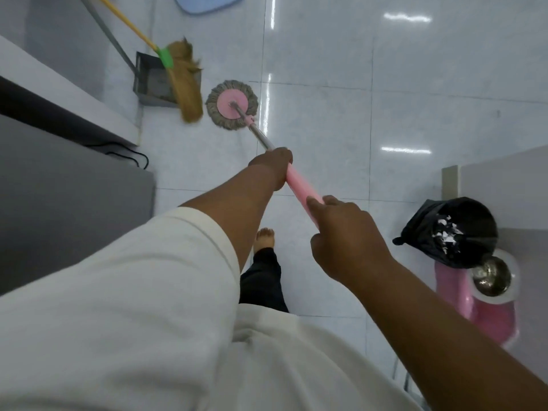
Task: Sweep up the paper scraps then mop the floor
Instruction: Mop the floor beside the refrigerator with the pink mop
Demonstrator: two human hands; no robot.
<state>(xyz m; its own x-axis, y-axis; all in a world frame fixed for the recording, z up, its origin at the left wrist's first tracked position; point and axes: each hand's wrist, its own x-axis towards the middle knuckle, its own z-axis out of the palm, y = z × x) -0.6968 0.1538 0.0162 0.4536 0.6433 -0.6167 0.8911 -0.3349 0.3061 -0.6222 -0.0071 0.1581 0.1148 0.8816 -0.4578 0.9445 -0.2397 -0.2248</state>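
A round mop head [232,104] with a pink disc and grey fringe lies flat on the white tiled floor [385,84]. Its metal pole runs down to a pink handle [299,185]. My left hand [272,167] grips the top of the pink handle. My right hand [347,235] grips its lower end. White paper scraps [447,232] lie inside a bin lined with a black bag [450,232] at the right. A straw broom [184,84] with a yellow stick leans against a grey dustpan [151,81] at the upper left.
A pink mop bucket [480,304] with a metal spinner stands below the bin. Grey furniture [59,203] with a black cable fills the left side, a white cabinet [504,179] the right. A blue mat [207,4] lies at the top. My bare foot [264,238] is on the tiles.
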